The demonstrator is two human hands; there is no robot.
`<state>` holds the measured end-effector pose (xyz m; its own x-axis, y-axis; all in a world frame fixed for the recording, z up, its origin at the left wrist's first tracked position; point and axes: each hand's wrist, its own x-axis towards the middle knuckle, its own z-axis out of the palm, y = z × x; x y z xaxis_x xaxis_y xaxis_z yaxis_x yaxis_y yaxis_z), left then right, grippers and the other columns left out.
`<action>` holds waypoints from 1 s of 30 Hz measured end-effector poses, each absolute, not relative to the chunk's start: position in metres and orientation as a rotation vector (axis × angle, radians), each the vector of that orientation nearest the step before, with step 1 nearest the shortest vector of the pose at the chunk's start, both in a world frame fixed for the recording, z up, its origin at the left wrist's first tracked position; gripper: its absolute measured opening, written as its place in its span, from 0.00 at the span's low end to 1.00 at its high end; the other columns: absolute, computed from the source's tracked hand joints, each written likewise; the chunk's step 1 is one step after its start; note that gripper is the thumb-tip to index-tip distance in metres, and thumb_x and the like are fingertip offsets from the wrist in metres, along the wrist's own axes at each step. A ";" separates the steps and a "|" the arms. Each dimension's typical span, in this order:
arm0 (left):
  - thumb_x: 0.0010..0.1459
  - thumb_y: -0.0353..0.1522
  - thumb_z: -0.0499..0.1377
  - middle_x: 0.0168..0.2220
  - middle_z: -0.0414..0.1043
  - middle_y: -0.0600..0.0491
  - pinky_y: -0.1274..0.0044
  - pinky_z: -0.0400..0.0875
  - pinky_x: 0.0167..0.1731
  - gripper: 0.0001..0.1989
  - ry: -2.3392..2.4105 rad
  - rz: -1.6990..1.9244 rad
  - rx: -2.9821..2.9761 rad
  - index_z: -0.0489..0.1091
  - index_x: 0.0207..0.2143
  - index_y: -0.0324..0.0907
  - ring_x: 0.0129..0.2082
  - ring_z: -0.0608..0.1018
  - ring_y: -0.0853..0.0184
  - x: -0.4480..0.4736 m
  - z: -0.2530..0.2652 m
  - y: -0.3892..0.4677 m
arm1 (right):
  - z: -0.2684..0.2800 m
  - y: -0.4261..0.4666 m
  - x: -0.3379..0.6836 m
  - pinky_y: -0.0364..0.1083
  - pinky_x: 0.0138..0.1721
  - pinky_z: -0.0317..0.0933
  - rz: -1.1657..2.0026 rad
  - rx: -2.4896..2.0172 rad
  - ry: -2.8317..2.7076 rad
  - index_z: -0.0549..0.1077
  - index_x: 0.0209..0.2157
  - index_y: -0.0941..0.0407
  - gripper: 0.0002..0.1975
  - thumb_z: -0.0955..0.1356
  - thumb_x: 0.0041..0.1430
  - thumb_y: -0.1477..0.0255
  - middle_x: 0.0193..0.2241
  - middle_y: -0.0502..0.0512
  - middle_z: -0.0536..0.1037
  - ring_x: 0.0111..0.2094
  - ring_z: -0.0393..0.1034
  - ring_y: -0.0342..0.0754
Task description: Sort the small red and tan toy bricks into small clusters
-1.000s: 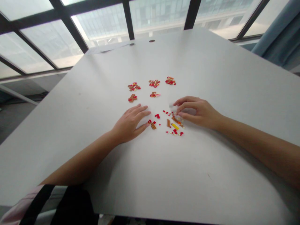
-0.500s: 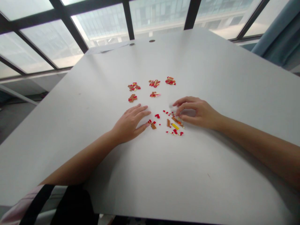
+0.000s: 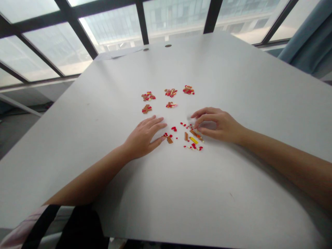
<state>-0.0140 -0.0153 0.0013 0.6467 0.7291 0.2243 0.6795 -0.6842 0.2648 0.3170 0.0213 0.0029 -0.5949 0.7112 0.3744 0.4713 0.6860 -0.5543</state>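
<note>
My left hand (image 3: pixel 145 136) lies palm down with its fingers spread, and nothing is in it. Its thumb tip is at a small brown toy brick (image 3: pixel 169 139) and some tiny red pieces; whether it touches them I cannot tell. My right hand (image 3: pixel 218 124) is curved over the right edge of a loose scatter of bricks, its fingers apart. Under and beside its fingertips are a long brown brick (image 3: pixel 194 133) and small red and white pieces. A yellow brick (image 3: pixel 193 140) and an upright-lying brown brick (image 3: pixel 186 136) are between the hands, with red bricks (image 3: pixel 193 146) nearer me.
Beyond my hands, several small heaps of red and brown bricks sit in two rows, among them a left heap (image 3: pixel 148 96), a middle heap (image 3: pixel 171 92) and a right heap (image 3: pixel 188 90). The white table (image 3: pixel 166 193) reaches to the windows. A blue curtain (image 3: pixel 308 38) hangs at right.
</note>
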 end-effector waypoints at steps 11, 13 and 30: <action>0.74 0.42 0.56 0.70 0.68 0.39 0.51 0.63 0.72 0.22 1.175 0.478 2.696 0.70 0.63 0.42 0.74 0.65 0.47 -0.014 0.001 -0.015 | 0.004 0.021 0.317 0.59 0.56 0.74 0.529 -0.868 -2.330 0.83 0.34 0.47 0.06 0.71 0.62 0.67 0.45 0.58 0.85 0.48 0.81 0.58; 0.74 0.42 0.55 0.70 0.68 0.39 0.51 0.63 0.71 0.22 1.172 0.475 2.704 0.70 0.63 0.41 0.74 0.65 0.47 -0.014 0.001 -0.015 | 0.004 0.021 0.317 0.59 0.55 0.74 0.523 -0.880 -2.333 0.83 0.34 0.47 0.05 0.72 0.61 0.67 0.46 0.58 0.85 0.48 0.81 0.57; 0.74 0.41 0.55 0.69 0.69 0.38 0.51 0.64 0.71 0.22 1.149 0.492 2.742 0.71 0.63 0.38 0.73 0.66 0.46 -0.015 0.000 -0.014 | 0.005 0.020 0.315 0.60 0.55 0.72 0.547 -0.895 -2.338 0.83 0.33 0.49 0.07 0.71 0.60 0.68 0.47 0.61 0.85 0.48 0.81 0.58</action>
